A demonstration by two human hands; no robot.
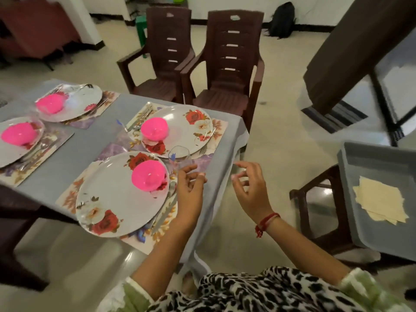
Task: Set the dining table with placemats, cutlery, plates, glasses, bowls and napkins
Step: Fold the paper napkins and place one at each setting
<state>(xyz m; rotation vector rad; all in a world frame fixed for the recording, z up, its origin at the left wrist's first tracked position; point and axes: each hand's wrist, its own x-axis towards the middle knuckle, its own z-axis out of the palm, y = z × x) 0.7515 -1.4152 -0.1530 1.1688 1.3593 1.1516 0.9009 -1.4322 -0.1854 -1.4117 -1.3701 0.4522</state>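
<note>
Clear drinking glass [179, 157] sits gripped at its base in my left hand [191, 190] for placing; my right hand [249, 190], just beside, hangs slack and empty.

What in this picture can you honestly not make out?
All in the head view:
1. Whether the left hand grips the glass or only touches it: clear glass, blur.
2. Far-left plate: cut off by the left edge.
3. Cutlery beside the near plate: partly hidden by its rim and the forearm.
4. Napkins on the tray: stacked, count unclear.
</note>
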